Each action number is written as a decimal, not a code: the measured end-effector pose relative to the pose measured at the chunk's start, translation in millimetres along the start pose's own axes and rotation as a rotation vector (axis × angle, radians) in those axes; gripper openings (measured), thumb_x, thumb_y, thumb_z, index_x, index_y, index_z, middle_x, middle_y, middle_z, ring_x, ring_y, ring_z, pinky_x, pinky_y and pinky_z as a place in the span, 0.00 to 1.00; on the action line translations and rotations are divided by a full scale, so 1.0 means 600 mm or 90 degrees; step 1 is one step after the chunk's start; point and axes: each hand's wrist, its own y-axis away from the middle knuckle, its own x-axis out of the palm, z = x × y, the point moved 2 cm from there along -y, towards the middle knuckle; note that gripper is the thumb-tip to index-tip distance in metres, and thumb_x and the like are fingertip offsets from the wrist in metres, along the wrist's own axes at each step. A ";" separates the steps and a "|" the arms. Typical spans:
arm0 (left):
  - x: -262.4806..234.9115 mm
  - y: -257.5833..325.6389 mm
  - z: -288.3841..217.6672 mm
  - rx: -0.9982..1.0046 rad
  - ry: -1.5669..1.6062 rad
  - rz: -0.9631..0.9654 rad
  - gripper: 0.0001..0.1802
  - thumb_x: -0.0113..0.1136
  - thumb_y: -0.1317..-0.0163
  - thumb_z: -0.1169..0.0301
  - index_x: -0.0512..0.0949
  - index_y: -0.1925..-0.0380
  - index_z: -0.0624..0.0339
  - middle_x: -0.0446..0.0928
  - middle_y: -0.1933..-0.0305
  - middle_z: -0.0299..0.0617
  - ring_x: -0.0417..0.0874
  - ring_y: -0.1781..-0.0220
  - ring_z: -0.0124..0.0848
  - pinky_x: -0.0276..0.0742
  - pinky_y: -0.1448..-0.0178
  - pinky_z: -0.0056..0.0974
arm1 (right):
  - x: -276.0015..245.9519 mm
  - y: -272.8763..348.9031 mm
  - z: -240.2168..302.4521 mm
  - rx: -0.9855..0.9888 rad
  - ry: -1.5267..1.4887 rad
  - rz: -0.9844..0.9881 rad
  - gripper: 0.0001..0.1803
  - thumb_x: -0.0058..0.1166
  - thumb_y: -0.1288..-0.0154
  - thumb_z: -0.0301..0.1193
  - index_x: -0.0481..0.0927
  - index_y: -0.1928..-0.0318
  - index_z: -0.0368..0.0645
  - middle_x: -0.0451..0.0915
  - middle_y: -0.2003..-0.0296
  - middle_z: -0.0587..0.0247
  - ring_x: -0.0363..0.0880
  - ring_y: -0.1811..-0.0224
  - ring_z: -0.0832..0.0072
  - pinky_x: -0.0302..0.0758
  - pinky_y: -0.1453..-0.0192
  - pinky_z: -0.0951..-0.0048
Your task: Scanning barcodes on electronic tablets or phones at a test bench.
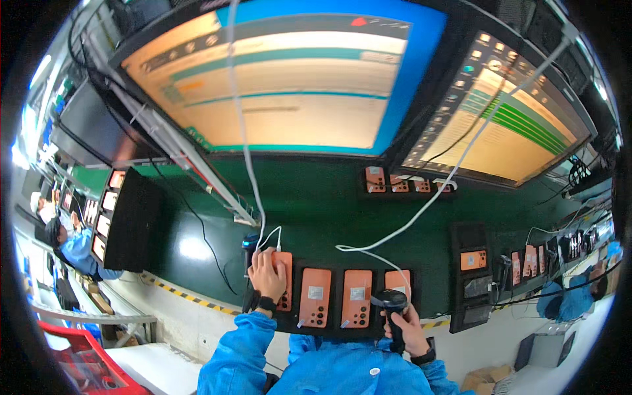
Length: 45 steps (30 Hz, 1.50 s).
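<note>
A black tray (pixel 295 322) in front of me holds a row of several salmon-pink smartphones, backs up. My left hand (pixel 266 278) grips the left edge of the leftmost phone (pixel 284 289), thumb on its back. A white cable (pixel 280 234) runs to that phone's top end. In my right hand (pixel 413 331) is a black handheld barcode scanner (pixel 395 301), its head over the rightmost phone (pixel 397 279) and hiding the lower part. Two phones between, a left one (pixel 316 296) and a right one (pixel 357 296), carry white labels.
Two monitors, a large one (pixel 283 85) and a smaller one (pixel 507 112), stand behind the green bench (pixel 309 197). Further phones lie in a back tray (pixel 385 191) and a right tray (pixel 473 286). White cables hang across the bench. A red crate (pixel 79 352) stands lower left.
</note>
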 end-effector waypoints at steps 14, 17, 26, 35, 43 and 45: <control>0.003 0.001 0.014 0.001 0.036 -0.009 0.21 0.54 0.44 0.64 0.73 0.49 0.55 0.75 0.49 0.40 0.67 0.37 0.43 0.63 0.45 0.47 | 0.062 -0.002 -0.046 0.021 0.027 -0.070 0.15 0.51 0.32 0.26 0.65 0.48 0.42 0.77 0.61 0.58 0.76 0.73 0.75 0.74 0.75 0.74; -0.001 0.001 0.012 -0.004 0.044 -0.005 0.22 0.54 0.44 0.64 0.73 0.49 0.55 0.75 0.50 0.40 0.67 0.37 0.42 0.63 0.45 0.47 | 0.057 -0.003 -0.051 0.021 0.013 -0.056 0.15 0.52 0.32 0.26 0.65 0.48 0.42 0.77 0.61 0.58 0.76 0.73 0.74 0.73 0.75 0.73; -0.006 0.000 0.005 0.007 0.024 -0.020 0.19 0.54 0.43 0.65 0.74 0.50 0.55 0.76 0.51 0.41 0.69 0.38 0.44 0.64 0.45 0.47 | 0.054 -0.003 -0.050 0.015 0.003 -0.035 0.15 0.53 0.33 0.26 0.65 0.49 0.43 0.77 0.61 0.60 0.75 0.73 0.74 0.72 0.74 0.72; -0.009 0.000 0.004 0.011 0.027 -0.028 0.19 0.53 0.42 0.66 0.74 0.50 0.56 0.76 0.51 0.42 0.69 0.38 0.45 0.64 0.45 0.47 | 0.057 -0.002 -0.048 0.028 -0.005 -0.039 0.15 0.54 0.33 0.27 0.66 0.49 0.44 0.76 0.63 0.62 0.75 0.72 0.75 0.72 0.74 0.74; -0.009 0.002 0.005 0.017 0.027 -0.029 0.19 0.53 0.42 0.66 0.73 0.50 0.57 0.76 0.51 0.43 0.69 0.38 0.45 0.65 0.45 0.48 | 0.048 -0.005 -0.059 0.036 -0.010 -0.034 0.14 0.54 0.33 0.27 0.67 0.50 0.43 0.76 0.63 0.62 0.76 0.72 0.75 0.73 0.74 0.74; -0.010 0.002 0.005 0.015 0.023 -0.027 0.19 0.53 0.42 0.66 0.73 0.50 0.57 0.76 0.51 0.43 0.69 0.38 0.45 0.65 0.45 0.48 | 0.051 -0.004 -0.057 0.029 -0.016 -0.034 0.14 0.54 0.33 0.27 0.67 0.51 0.43 0.76 0.63 0.62 0.76 0.72 0.75 0.73 0.74 0.73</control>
